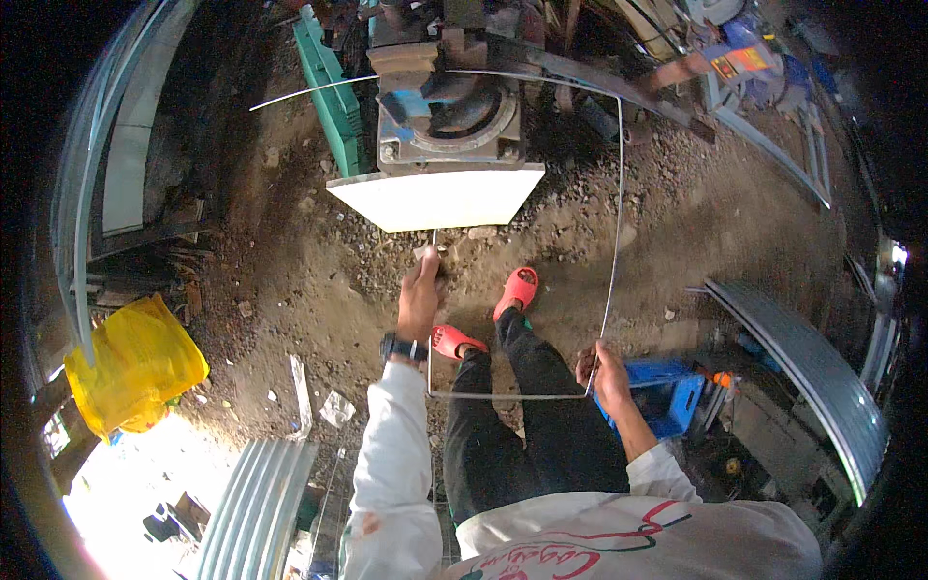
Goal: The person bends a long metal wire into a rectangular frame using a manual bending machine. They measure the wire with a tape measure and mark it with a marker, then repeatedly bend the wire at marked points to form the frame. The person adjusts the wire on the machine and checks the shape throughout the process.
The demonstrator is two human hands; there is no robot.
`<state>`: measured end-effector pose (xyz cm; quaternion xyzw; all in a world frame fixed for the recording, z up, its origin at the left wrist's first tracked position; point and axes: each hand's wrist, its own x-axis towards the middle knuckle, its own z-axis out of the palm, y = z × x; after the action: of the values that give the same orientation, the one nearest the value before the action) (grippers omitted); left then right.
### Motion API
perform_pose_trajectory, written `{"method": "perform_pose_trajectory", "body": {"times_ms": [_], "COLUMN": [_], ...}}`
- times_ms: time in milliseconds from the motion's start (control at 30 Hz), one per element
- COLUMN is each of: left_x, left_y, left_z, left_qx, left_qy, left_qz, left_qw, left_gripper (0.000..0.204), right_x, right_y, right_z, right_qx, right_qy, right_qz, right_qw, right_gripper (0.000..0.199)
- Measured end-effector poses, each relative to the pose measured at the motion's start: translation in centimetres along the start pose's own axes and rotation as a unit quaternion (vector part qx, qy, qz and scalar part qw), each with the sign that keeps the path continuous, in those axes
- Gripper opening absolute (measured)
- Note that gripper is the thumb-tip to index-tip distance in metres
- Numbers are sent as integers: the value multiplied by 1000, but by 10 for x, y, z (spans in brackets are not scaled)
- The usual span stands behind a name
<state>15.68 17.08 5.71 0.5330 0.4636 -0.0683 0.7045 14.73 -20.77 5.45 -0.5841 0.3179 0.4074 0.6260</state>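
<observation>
A thin metal rod (pixel 619 203) is bent into a large, roughly rectangular frame, with one end sticking out to the far left. My right hand (pixel 609 377) is closed around its right side, close to the near corner. My left hand (pixel 420 295) grips the rod's left side; a short piece shows beyond the fingers, up to the white panel. The far side of the rod passes at the bench vise (pixel 449 121), whose jaws hide part of it. Under the vise's near edge, a bright white panel (pixel 440 198) slopes toward me.
A green metal piece (pixel 329 97) stands left of the vise. Yellow plastic (pixel 135 362) and corrugated sheets (pixel 256 507) lie on the left. A blue crate (pixel 662 391) sits by my right arm, near curved metal sheets (pixel 802 367). Stones and scraps litter the dirt floor (pixel 300 271).
</observation>
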Motion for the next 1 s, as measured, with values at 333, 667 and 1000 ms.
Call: {"method": "perform_pose_trajectory", "body": {"times_ms": [333,667,1000], "left_x": [82,149,147], "left_y": [-54,-199,-224], "left_z": [-2,-29,-23], "left_qx": [21,205,231], "left_qy": [-52,-48,-75], "left_qz": [-205,-267,-460], "left_qw": [977,940,854], "left_gripper": [52,51,44], "right_x": [-52,-59,-67], "right_y": [50,44,38], "right_z": [26,45,70], "right_qx": [221,250,261], "right_qy": [4,14,69], "right_qz": [-124,-114,-91], "right_qw": [967,961,959], "right_gripper": [39,47,50]}}
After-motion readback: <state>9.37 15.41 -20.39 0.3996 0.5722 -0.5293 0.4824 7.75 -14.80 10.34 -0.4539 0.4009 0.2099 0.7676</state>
